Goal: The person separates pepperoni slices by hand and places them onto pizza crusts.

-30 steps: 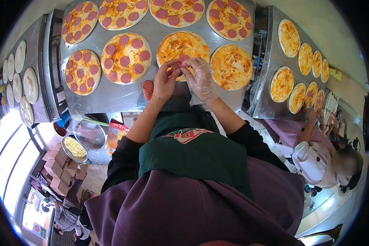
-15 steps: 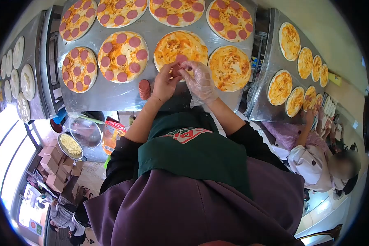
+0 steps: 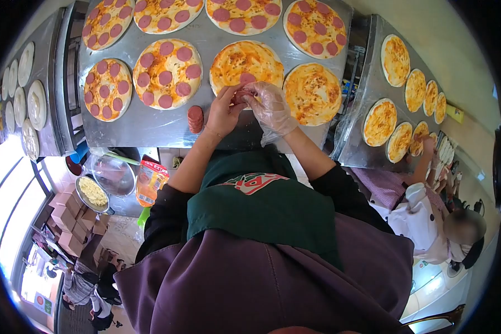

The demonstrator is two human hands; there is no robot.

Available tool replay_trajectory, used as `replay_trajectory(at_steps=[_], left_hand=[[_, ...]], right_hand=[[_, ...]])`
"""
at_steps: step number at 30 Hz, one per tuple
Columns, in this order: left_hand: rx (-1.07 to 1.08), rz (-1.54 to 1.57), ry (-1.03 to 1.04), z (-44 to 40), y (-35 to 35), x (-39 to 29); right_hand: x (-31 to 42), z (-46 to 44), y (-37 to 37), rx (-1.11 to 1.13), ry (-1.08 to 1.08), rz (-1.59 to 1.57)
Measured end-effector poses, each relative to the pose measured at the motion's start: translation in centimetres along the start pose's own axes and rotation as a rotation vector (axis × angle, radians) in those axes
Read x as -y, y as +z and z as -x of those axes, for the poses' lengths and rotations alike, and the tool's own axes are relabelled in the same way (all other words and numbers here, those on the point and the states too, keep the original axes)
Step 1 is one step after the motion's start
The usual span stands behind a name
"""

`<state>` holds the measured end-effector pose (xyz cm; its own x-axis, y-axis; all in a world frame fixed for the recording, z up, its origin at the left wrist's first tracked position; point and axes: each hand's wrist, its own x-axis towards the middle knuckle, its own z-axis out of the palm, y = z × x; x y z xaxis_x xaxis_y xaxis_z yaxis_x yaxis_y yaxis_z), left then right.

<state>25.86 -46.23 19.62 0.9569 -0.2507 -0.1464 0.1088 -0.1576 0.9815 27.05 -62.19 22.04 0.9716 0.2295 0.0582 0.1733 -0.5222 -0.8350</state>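
My left hand point(image 3: 224, 114), bare, is closed around a small stack of sausage slices point(image 3: 240, 97). My right hand point(image 3: 273, 108), in a clear plastic glove, pinches at the same slices from the other side. Both hands are over the near edge of a cheese-topped pizza point(image 3: 244, 57), where one pink sausage slice point(image 3: 246, 78) shows just beyond my fingertips. To the left of my left hand, a leaning stack of sausage slices point(image 3: 195, 119) rests on the metal table point(image 3: 150, 129). A plain cheese pizza point(image 3: 312, 93) lies right of my gloved hand.
Several sausage-topped pizzas point(image 3: 167, 74) fill the table's left and far side. A second table point(image 3: 350, 150) at right holds cheese pizzas, with a co-worker's hand point(image 3: 427, 146) over one. Pale dough rounds point(image 3: 37, 104) lie at left, above a bowl of grated cheese point(image 3: 93, 192) and an orange packet point(image 3: 150, 181).
My fingers have shifted slightly around the held slices, and the slice on the pizza shows more clearly. The view has moved a little. At right, the co-worker's arm has shifted.
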Motion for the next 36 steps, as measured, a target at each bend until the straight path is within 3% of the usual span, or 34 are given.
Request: replay_trajectory(at_steps=[3,8,15,21,23,31,33,36], left_hand=[[0.059,-0.112,-0.058,-0.2,-0.4,-0.3],[0.069,-0.08,-0.027,-0.3,-0.7,0.7],[0.114,-0.214,-0.03,-0.5,-1.5,0.0],[0.088,-0.117,-0.014,-0.8,-1.2,0.7],[0.132,-0.149,-0.023,-0.9,-1.7,0.6],[0.225,-0.132,-0.09,-1.6,-3.3,0.3],[0.287,-0.109,-0.189,-1.8,-3.7,0.1],[0.366,-0.067,-0.216,-2.1,-4.3,-0.6]], right_hand=[[0.4,0.2,0.2,-0.054,0.006,-0.008],[0.5,-0.1,0.2,0.037,0.129,-0.107],[-0.3,0.0,0.9,-0.007,0.061,-0.117],[-0.3,0.3,1.7,-0.027,0.216,-0.288],[-1.2,0.6,1.9,0.055,0.385,-0.479],[-1.2,0.2,2.0,0.094,0.372,-0.518],[-1.4,0.1,1.8,0.118,0.372,-0.519],[-1.5,0.2,1.6,0.229,0.507,-0.688]])
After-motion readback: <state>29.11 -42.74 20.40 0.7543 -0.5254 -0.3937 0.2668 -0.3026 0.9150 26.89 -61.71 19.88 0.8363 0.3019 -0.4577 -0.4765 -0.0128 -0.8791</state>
